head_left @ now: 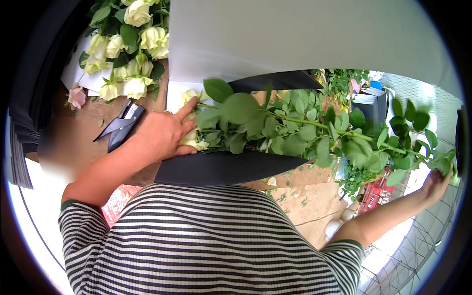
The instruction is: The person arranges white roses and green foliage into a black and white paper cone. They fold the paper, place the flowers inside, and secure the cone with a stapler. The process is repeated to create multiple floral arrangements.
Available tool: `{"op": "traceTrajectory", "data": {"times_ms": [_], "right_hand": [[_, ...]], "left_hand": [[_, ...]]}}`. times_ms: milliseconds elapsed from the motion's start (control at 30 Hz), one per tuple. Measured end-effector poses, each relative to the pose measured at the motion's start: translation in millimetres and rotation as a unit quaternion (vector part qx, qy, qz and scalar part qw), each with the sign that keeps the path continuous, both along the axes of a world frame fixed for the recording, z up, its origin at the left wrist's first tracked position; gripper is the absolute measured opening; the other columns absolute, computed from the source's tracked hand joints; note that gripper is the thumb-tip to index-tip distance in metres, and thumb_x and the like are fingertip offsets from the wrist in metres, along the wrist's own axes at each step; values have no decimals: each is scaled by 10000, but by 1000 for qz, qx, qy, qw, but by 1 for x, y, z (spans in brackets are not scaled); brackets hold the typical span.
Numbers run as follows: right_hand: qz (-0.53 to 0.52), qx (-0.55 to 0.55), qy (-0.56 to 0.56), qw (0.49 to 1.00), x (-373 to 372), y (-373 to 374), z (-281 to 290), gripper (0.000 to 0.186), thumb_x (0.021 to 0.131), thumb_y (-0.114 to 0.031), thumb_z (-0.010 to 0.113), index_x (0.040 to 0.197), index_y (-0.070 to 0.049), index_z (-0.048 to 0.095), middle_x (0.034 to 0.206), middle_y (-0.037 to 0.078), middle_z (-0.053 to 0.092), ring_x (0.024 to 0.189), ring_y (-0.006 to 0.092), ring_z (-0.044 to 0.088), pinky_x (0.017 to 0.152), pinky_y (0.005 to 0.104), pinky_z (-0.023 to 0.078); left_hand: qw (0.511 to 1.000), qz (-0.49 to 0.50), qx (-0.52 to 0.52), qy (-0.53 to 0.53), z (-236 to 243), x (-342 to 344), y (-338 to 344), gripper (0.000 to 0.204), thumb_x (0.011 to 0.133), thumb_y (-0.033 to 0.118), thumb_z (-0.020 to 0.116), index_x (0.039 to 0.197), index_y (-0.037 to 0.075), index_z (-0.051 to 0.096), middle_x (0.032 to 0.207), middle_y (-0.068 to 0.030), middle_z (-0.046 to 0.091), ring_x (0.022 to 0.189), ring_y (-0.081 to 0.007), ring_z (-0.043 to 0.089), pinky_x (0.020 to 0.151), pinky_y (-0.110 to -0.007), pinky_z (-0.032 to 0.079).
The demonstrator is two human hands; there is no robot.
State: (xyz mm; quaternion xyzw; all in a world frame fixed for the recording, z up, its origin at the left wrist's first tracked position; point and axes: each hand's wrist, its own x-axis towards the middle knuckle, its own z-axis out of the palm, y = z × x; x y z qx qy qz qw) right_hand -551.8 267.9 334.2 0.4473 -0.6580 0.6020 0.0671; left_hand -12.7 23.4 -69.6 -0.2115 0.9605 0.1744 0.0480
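Observation:
White roses with long leafy stems [319, 126] lie across the workbench, heads to the left, over a black curved sheet [231, 168] and a white board. My left hand [164, 132] rests at the white rose heads [198, 141], its fingers spread and touching them and the board. At the far right my right hand [435, 183] is closed around the stem end of a leafy rose, partly hidden by leaves. A black hand stapler [122, 125] lies on the bench just left of my left hand.
A bunch of white roses [132, 54] lies at the back left, beside one pink rose [76, 97]. A tall grey-white panel [305, 39] stands behind the stems. Cut greenery, a red crate [376, 191] and wire mesh [418, 250] are at the right.

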Motion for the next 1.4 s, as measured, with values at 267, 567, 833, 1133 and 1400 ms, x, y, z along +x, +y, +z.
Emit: {"op": "traceTrajectory", "data": {"times_ms": [267, 567, 833, 1133, 1400], "right_hand": [[173, 183, -54, 966, 87, -82, -73, 448, 984, -358, 447, 1254, -4, 495, 1317, 197, 521, 1239, 337, 491, 1053, 484, 357], [97, 169, -35, 980, 76, -175, -164, 276, 940, -244, 594, 1088, -14, 637, 923, 78, 683, 789, 126, 639, 754, 259, 519], [46, 382, 211, 899, 36, -282, -320, 312, 891, -265, 547, 1069, -37, 665, 1021, 174, 678, 991, 344, 634, 886, 408, 494], [-44, 438, 169, 882, 12, -291, -304, 320, 906, -279, 531, 1141, -83, 626, 1101, 164, 652, 987, 329, 631, 877, 410, 499], [-108, -92, -229, 963, -232, 44, -62, 214, 922, -207, 608, 1006, -10, 601, 875, 120, 632, 775, 240, 614, 702, 376, 533]], "left_hand": [[999, -9, 11, 31, -5, -1, -1, 619, 710, 531, 716, 1178, 143, 598, 1473, -141, 350, 734, -250, 659, 622, -353, 524], [999, -2, 7, 45, 0, -4, -1, 645, 702, 509, 729, 1213, 148, 573, 1460, -144, 366, 723, -282, 656, 613, -368, 533], [999, -11, 6, 30, 6, -6, -2, 645, 717, 535, 709, 1218, 149, 580, 1453, -159, 368, 717, -287, 665, 602, -369, 535], [1000, -15, -2, 3, 6, -4, -2, 631, 745, 605, 652, 1203, 176, 585, 1452, -167, 369, 725, -283, 673, 590, -367, 533], [999, -28, -22, -28, 14, -20, 1, 645, 721, 603, 670, 1180, 157, 591, 1469, -164, 357, 681, -272, 658, 584, -353, 525]]}}
